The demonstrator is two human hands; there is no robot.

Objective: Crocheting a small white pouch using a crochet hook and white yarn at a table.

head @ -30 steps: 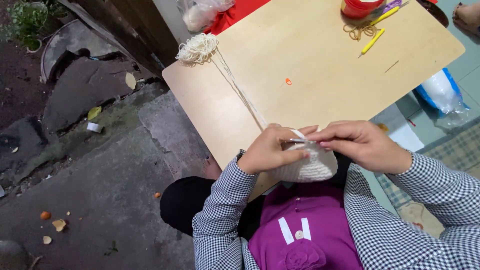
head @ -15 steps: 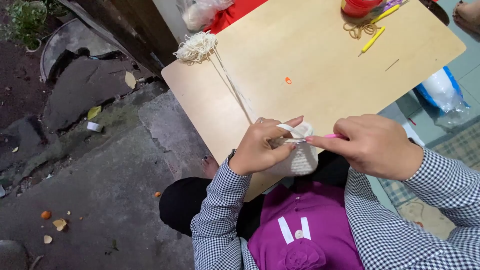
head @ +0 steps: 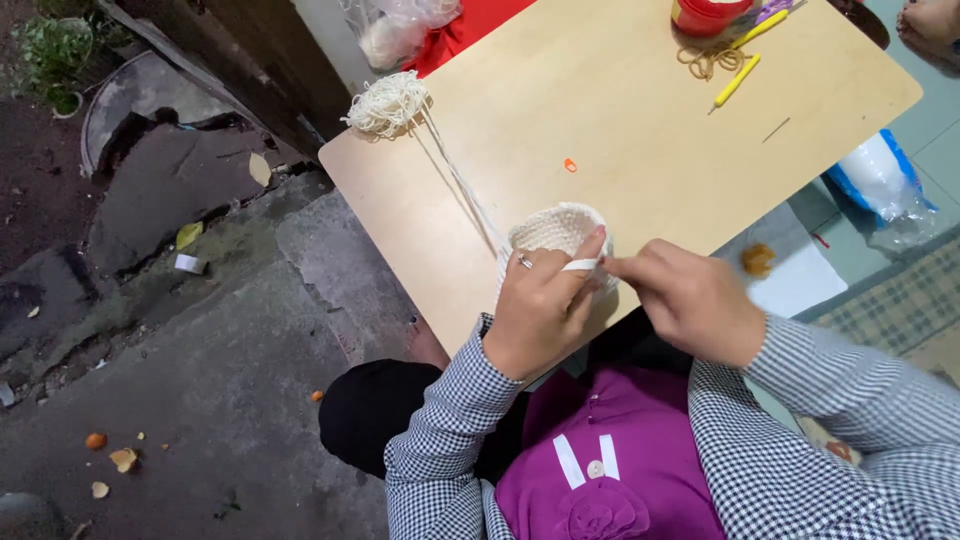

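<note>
Head view: left hand (head: 540,315), right hand (head: 695,300) hold crocheted basket (head: 553,232).

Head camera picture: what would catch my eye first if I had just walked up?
Two hands meet at the near edge of a pale wooden table: the left hand grips a small cream crocheted cup, and the right hand pinches at its rim. A cream strand runs from it to a loose yarn bundle at the far left corner.
</note>
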